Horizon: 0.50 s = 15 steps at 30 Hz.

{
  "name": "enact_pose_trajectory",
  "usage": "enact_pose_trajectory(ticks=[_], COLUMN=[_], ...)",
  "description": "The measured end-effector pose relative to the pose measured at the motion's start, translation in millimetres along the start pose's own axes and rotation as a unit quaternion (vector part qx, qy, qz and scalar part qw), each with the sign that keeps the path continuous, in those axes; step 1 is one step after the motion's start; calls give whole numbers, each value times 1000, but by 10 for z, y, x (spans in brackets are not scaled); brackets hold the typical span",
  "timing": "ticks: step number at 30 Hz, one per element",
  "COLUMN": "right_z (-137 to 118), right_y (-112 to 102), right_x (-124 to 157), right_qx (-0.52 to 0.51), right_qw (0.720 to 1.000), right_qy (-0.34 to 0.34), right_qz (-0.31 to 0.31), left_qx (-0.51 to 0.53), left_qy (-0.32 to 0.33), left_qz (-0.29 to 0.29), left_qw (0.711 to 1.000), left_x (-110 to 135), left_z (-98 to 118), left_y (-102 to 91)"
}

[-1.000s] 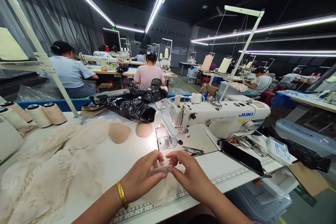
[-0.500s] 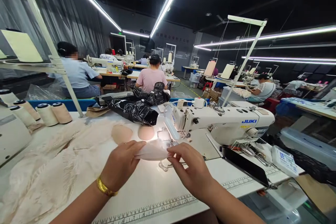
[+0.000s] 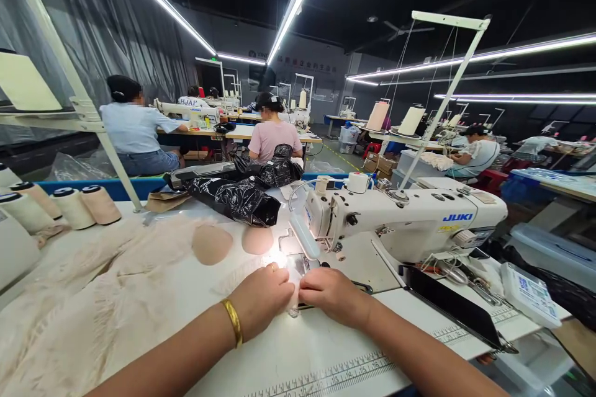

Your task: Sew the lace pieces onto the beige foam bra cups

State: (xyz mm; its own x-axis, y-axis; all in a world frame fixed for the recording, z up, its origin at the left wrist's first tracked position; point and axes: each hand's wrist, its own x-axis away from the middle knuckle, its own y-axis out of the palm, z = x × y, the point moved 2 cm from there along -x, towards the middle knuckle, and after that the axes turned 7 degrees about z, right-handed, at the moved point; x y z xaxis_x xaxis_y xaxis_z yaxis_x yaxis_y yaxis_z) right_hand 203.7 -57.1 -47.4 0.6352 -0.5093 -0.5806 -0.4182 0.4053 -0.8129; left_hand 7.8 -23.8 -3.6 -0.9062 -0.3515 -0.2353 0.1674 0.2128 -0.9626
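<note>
My left hand (image 3: 266, 299), with a gold bracelet (image 3: 233, 322) at its wrist, is closed on a pale sheer piece of fabric (image 3: 237, 277). Close beside it, my right hand (image 3: 336, 295) pinches the same fabric, most of which the fingers hide. Both hands sit just in front of the needle area of a white sewing machine (image 3: 419, 217), under its bright lamp. Behind the hands, two beige rounded pads (image 3: 212, 245) lie on the white table (image 3: 279, 360). A heap of cream lace fabric (image 3: 93, 298) spreads at the left.
A black plastic bag (image 3: 233, 198) lies behind the pads. Thread cones (image 3: 100, 205) stand at the far left. A black phone-like slab (image 3: 449, 307) and a white box (image 3: 531, 294) rest at the right. Other people (image 3: 274, 136) sit at machines beyond.
Both hands have moved forward and closer together with the sheer fabric, lowering it to the machine bed. The fabric, stretched between them before, is now mostly covered. The view has shifted slightly.
</note>
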Motion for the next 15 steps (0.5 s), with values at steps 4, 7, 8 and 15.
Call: enact_pose_trajectory(ticks=[4,7,8,15], right_z=[104,108,103,89], right_y=[-39,-95,-115,-195], right_x=[86,126,132,123], right_qx=[-25,-63,-74,-104], right_qw=[999,996,995,990], right_qy=[29,55,63,93], right_qz=[16,36,38,20], left_qx=[-20,-3,8,42], left_qy=[-31,-5,4,-15], left_qz=[33,116,138,168], left_qw=[999,993,990,985], left_x=[-48,37,58,-7], left_z=[5,52,66,79], left_y=[161,242,261,295])
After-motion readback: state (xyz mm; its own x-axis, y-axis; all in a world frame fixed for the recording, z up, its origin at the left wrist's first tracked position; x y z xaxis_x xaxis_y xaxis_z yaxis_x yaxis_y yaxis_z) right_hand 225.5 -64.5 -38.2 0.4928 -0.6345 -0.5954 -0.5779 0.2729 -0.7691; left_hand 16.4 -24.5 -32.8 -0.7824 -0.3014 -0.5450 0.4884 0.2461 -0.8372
